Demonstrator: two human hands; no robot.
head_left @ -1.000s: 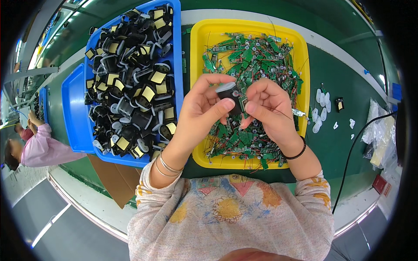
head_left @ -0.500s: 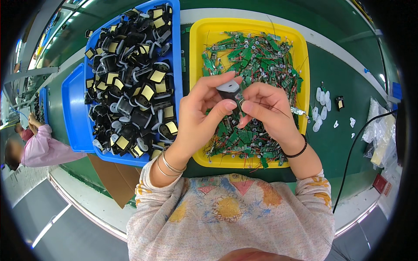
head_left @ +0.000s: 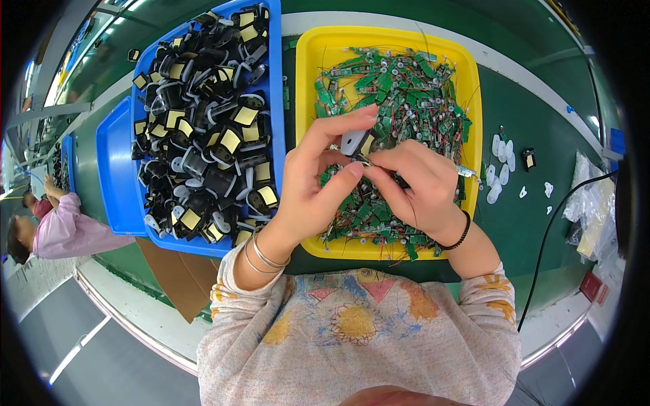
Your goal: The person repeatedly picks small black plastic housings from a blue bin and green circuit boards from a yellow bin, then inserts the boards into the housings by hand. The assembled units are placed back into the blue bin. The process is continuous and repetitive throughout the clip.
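My left hand (head_left: 315,172) holds a small black plastic housing (head_left: 353,150) with a pale grey end cap and a yellow pad, tilted between thumb and fingers above the yellow tray (head_left: 306,88). Close against the housing, my right hand (head_left: 420,179) is closed in a pinch at its near end. Between those fingertips is a small circuit board (head_left: 366,161), mostly hidden by them. Beneath both hands, the tray carries a heap of green circuit boards (head_left: 386,88) with thin red and black wires.
At left, a blue bin (head_left: 274,88) is piled with black housings (head_left: 220,179); a blue lid or tray (head_left: 115,176) lies beside it. Right of the yellow tray are white oval pieces (head_left: 502,152), one black housing (head_left: 529,158), plastic bags (head_left: 592,210) and a black cable (head_left: 542,254). A co-worker (head_left: 74,227) sits far left.
The housing has turned in my left hand, so its yellow pad now shows. My right hand has rolled over, its fingers curling in tighter against the housing's near end.
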